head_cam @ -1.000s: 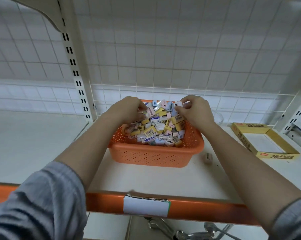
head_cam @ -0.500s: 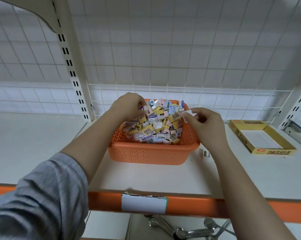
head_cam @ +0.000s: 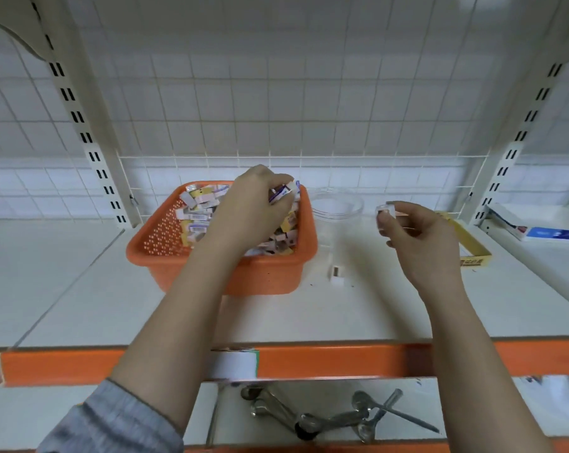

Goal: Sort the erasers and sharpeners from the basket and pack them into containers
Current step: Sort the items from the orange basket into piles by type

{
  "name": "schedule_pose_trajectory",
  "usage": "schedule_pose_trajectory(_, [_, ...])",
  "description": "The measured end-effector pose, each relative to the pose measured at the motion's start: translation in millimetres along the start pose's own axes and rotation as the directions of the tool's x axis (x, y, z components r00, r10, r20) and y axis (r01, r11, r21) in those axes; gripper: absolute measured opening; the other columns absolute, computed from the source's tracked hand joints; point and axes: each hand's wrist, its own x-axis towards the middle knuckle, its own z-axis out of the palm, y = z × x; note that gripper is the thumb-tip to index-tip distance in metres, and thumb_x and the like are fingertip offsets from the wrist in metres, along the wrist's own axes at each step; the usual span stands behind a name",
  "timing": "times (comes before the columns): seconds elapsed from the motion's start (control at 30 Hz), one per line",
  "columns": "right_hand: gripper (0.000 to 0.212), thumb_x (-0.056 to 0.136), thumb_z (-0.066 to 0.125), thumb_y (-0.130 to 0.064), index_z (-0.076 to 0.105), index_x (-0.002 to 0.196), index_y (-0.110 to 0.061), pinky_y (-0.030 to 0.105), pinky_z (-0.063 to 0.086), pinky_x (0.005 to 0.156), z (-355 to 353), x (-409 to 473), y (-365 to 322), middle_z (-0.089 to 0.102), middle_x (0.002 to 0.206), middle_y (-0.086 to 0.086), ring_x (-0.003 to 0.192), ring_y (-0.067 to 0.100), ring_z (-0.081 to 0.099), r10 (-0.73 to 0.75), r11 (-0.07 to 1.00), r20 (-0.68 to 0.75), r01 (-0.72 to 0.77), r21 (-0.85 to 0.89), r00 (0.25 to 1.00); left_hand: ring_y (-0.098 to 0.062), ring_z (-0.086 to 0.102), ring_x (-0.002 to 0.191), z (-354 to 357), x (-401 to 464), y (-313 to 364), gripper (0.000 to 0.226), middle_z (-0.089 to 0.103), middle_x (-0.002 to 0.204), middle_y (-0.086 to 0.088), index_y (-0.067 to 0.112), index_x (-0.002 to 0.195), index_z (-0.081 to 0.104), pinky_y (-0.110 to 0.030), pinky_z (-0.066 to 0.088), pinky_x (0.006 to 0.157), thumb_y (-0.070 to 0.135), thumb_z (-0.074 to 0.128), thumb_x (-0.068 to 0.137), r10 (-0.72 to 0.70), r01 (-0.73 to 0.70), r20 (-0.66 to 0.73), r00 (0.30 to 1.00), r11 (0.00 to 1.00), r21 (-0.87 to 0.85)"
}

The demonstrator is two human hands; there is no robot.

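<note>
While the left hand (head_cam: 250, 207) pinches a blue-and-white wrapped eraser (head_cam: 281, 192) over the basket, the right hand (head_cam: 417, 237) grips a small clear piece (head_cam: 384, 213).
The perforated orange plastic basket (head_cam: 165, 243), heaped with small wrapped erasers, sits toward the white shelf's (head_cam: 80, 289) back edge; beside it stand a clear round container (head_cam: 337, 206) and a shallow yellow cardboard box (head_cam: 473, 253).

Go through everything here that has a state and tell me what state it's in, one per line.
Orange basket: upright, heaped with small packed items.
Left hand: in the basket, gripping items.
Right hand: pinching a small clear piece, outside the basket.
Clear round container: open, looks empty.
Yellow box: open.
</note>
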Motion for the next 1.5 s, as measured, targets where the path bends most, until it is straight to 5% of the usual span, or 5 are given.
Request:
schedule_pose_trajectory(0.2, [0.019, 0.087, 0.066, -0.021, 0.067, 0.106, -0.02, 0.014, 0.047, 0.065, -53.2, 14.4, 40.8, 0.066, 0.065, -0.007, 0.061, 0.005, 0.065, -0.008, 0.997, 0.207, 0.022, -0.067, 0.978, -0.022, 0.057, 0.093, 41.1, -39.1, 53.3, 0.033, 0.061, 0.104, -0.008, 0.017, 0.119, 0.064, -0.024, 0.038, 0.08, 0.023, 0.064, 0.087, -0.09, 0.091, -0.079, 0.993, 0.996, 0.009])
schedule_pose_trajectory(0.63, [0.037, 0.082, 0.071, -0.029, 0.067, 0.113, -0.008, 0.019, 0.036, 0.075, -29.2, 19.4, 57.9, 0.061, 0.101, 0.005, 0.097, 0.017, 0.057, -0.034, 0.916, 0.632, 0.276, -0.29, 0.774, -0.015, 0.058, 0.089, 64.9, -107.7, 94.6, 0.033, 0.067, 0.106, -0.003, 0.016, 0.112, 0.068, -0.025, 0.044, 0.082, 0.022, 0.072, 0.08, -0.275, 0.279, -0.114, 0.955, 0.96, 0.019])
schedule_pose_trajectory(0.9, [0.026, 0.081, 0.07, -0.031, 0.067, 0.071, -0.007, 0.029, 0.03, 0.052, -2.8, 20.5, 78.8, 0.044, 0.05, -0.004, 0.048, 0.008, 0.042, -0.011, 0.886, 0.653, 0.31, -0.345, 0.758, -0.012, 0.059, 0.083, 62.4, -116.9, 76.3, 0.028, 0.069, 0.097, 0.0, 0.018, 0.104, 0.072, -0.02, 0.043, 0.075, 0.019, 0.076, 0.076, -0.313, 0.315, -0.099, 0.945, 0.949, 0.012])
schedule_pose_trajectory(1.13, [0.043, 0.09, 0.061, -0.026, 0.056, 0.129, -0.008, 0.028, 0.04, 0.093, -15.6, 25.0, 76.0, 0.061, 0.117, 0.008, 0.112, 0.022, 0.056, 0.077, 0.857, 0.655, 0.285, -0.429, 0.752, 0.004, 0.052, 0.07, 68.0, -96.1, 78.0, 0.029, 0.064, 0.083, 0.01, 0.017, 0.097, 0.074, -0.002, 0.038, 0.068, 0.026, 0.078, 0.07, -0.275, 0.271, -0.088, 0.957, 0.961, -0.058])
schedule_pose_trajectory(1.5, [0.022, 0.09, 0.062, -0.02, 0.07, 0.11, -0.016, 0.01, 0.034, 0.082, -197.3, 27.2, 111.2, 0.069, 0.109, 0.002, 0.097, 0.02, 0.064, -0.199, 0.722, 0.505, 0.474, -0.504, 0.84, -0.008, 0.059, 0.078, 140.6, -34.0, 128.0, 0.021, 0.066, 0.093, 0.007, 0.02, 0.101, 0.071, -0.015, 0.046, 0.075, 0.025, 0.07, 0.082, -0.072, 0.086, 0.094, 0.993, 0.984, -0.156])
